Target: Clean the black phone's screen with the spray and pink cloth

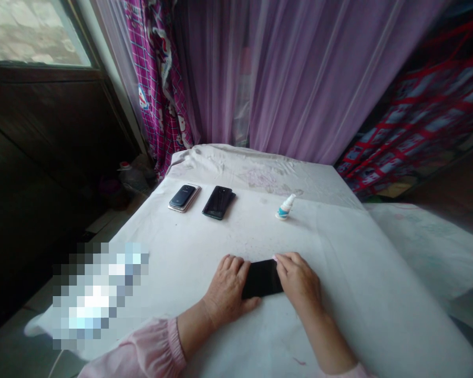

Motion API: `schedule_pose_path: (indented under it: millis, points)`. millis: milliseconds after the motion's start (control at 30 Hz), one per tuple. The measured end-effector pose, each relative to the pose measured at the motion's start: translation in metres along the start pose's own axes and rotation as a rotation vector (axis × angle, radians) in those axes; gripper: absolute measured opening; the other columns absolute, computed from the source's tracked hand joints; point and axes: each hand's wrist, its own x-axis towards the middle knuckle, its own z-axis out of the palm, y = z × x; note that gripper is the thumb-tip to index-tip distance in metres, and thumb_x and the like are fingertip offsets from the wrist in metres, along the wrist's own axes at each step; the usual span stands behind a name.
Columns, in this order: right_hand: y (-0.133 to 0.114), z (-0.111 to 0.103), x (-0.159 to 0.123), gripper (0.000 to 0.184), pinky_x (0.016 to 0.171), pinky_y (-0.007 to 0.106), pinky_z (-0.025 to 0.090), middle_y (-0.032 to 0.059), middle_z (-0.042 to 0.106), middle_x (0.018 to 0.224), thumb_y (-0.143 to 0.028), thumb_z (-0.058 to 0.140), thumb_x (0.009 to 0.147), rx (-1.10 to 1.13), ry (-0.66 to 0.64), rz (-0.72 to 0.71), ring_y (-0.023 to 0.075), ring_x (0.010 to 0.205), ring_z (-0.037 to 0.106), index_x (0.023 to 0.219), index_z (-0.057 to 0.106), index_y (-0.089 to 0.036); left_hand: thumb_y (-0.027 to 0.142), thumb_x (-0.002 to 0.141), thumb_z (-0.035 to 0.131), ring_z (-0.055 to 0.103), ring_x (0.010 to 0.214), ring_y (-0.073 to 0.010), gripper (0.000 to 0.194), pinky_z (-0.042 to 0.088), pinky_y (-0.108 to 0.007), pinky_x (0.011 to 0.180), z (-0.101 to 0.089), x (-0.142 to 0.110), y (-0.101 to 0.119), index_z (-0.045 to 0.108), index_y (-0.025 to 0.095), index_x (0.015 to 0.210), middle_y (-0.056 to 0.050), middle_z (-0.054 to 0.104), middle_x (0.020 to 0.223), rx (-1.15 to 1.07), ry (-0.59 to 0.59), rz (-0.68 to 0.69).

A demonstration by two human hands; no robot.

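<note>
A black smartphone [262, 279] lies sideways on the white tablecloth, its dark screen facing up. My left hand [229, 286] grips its left end, fingers over the far edge and thumb along the near edge. Over the right end is my right hand [299, 278], with its fingers curled together at the phone's far right corner. A small pale bit shows at those fingertips; whether it is a cloth or a nail I cannot make out. Beyond the hands stands a small white spray bottle [285, 207] with a blue label.
At the table's [173, 283] far left lie a dark phone [182, 196] on a lighter one and a black phone [217, 202] over another dark one. A blurred-out bright patch [98, 296] covers the left edge. Purple curtains [299, 79] hang behind; a brown door [35, 131] stands left.
</note>
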Motion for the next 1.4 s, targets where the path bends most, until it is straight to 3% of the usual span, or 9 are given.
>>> schedule_pose_path:
  millis: [133,300,367,600,900,1200,1400]
  points:
    - [0.003,0.004,0.004,0.026,0.064,0.026,0.041,0.0064,0.067,0.089,-0.016,0.047,0.088,-0.053,0.023,0.038,0.0160,0.073,0.060,0.091,0.073,-0.021,0.053,0.067,0.074,0.050,0.108,-0.0330,0.074,0.037,-0.053,0.103,-0.002,0.001,0.001,0.051,0.014,0.126,-0.014,0.056,0.115,0.001,-0.021,-0.009]
    - [-0.031,0.003,-0.001,0.025,0.070,0.025,0.043,0.0057,0.066,0.090,-0.011,0.050,0.088,0.038,-0.036,-0.051,0.0163,0.079,0.061,0.094,0.072,-0.022,0.049,0.068,0.074,0.050,0.106,-0.0321,0.070,0.037,-0.054,0.103,-0.002,0.003,0.001,0.051,0.014,0.125,-0.013,0.057,0.111,0.000,0.009,-0.002]
    - [-0.034,0.001,-0.002,0.026,0.071,0.024,0.043,0.0046,0.066,0.091,-0.010,0.050,0.088,0.074,-0.069,-0.064,0.0156,0.080,0.061,0.096,0.071,-0.023,0.048,0.069,0.073,0.051,0.105,-0.0315,0.068,0.038,-0.054,0.101,-0.002,0.003,0.001,0.052,0.015,0.124,-0.012,0.057,0.110,-0.007,0.010,0.003]
    - [0.009,-0.003,0.002,0.024,0.065,0.025,0.042,0.0058,0.066,0.089,-0.013,0.052,0.087,-0.006,-0.005,0.095,0.0157,0.074,0.060,0.093,0.073,-0.021,0.047,0.068,0.073,0.050,0.109,-0.0331,0.070,0.037,-0.054,0.103,0.000,0.002,-0.001,0.050,0.015,0.126,-0.013,0.056,0.115,0.027,0.019,0.014]
    - [-0.016,-0.001,-0.009,0.027,0.071,0.025,0.046,0.0059,0.066,0.090,-0.012,0.049,0.087,0.060,-0.026,-0.011,0.0161,0.080,0.061,0.097,0.072,-0.022,0.046,0.070,0.071,0.051,0.107,-0.0331,0.067,0.038,-0.055,0.101,-0.002,0.004,0.000,0.050,0.018,0.126,-0.012,0.057,0.113,0.017,0.016,0.006]
    - [0.012,-0.003,0.000,0.028,0.070,0.025,0.045,0.0064,0.067,0.091,-0.013,0.047,0.088,0.066,-0.003,0.089,0.0161,0.077,0.061,0.093,0.074,-0.021,0.049,0.071,0.070,0.051,0.109,-0.0332,0.066,0.038,-0.055,0.102,-0.003,0.004,0.000,0.051,0.017,0.126,-0.013,0.057,0.114,0.022,0.013,0.013]
    - [0.012,-0.017,-0.036,0.029,0.072,0.024,0.047,0.0058,0.068,0.092,-0.017,0.045,0.091,0.110,-0.002,0.060,0.0149,0.080,0.063,0.101,0.072,-0.022,0.050,0.073,0.068,0.052,0.108,-0.0329,0.065,0.035,-0.057,0.104,-0.002,0.004,0.001,0.051,0.018,0.127,-0.013,0.058,0.114,0.033,0.027,0.002]
